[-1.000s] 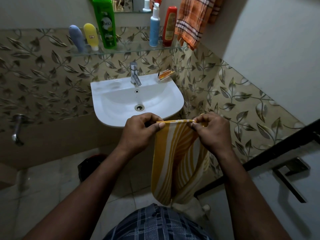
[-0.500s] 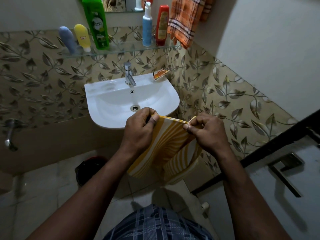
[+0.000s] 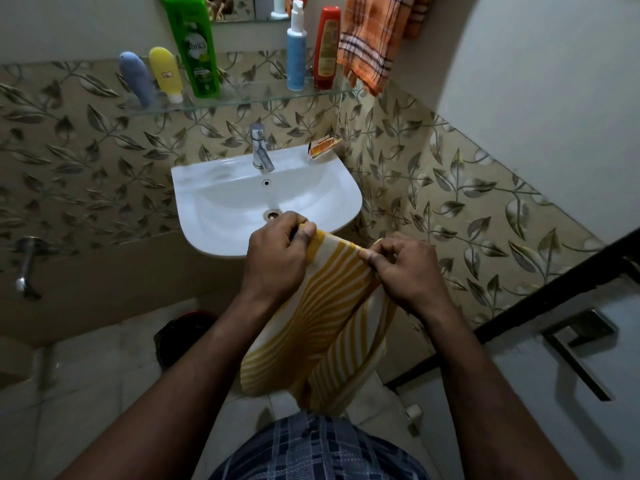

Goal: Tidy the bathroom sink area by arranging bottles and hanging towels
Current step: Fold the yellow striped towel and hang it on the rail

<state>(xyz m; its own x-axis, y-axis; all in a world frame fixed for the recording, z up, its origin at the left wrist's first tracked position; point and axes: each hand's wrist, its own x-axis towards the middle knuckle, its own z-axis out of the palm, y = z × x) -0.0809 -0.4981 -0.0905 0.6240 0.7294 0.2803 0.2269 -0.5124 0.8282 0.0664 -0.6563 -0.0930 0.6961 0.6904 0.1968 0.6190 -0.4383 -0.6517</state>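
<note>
A yellow and white striped towel [image 3: 322, 334] hangs folded in front of the white sink [image 3: 214, 223]. My left hand [image 3: 277, 261] pinches its top left corner, and my right hand [image 3: 405, 271] pinches the top right corner. On the glass shelf [image 3: 242, 95] stand a blue tube [image 3: 136, 77], a yellow tube [image 3: 166, 72], a green bottle [image 3: 194, 46], a blue pump bottle [image 3: 296, 53] and a red bottle [image 3: 327, 50]. An orange checked towel [image 3: 374, 39] hangs at the shelf's right end.
A chrome tap [image 3: 259, 147] and an orange soap wrapper [image 3: 323, 148] sit on the sink's back rim. A wall tap [image 3: 26, 268] sticks out at the left. A dark bin [image 3: 176, 334] stands on the floor. A door with a handle [image 3: 578, 337] is at the right.
The towel's top edge has tilted, left corner higher, and my hands have drawn closer together. The hanging cloth has swung left and bunched. The view has shifted slightly.
</note>
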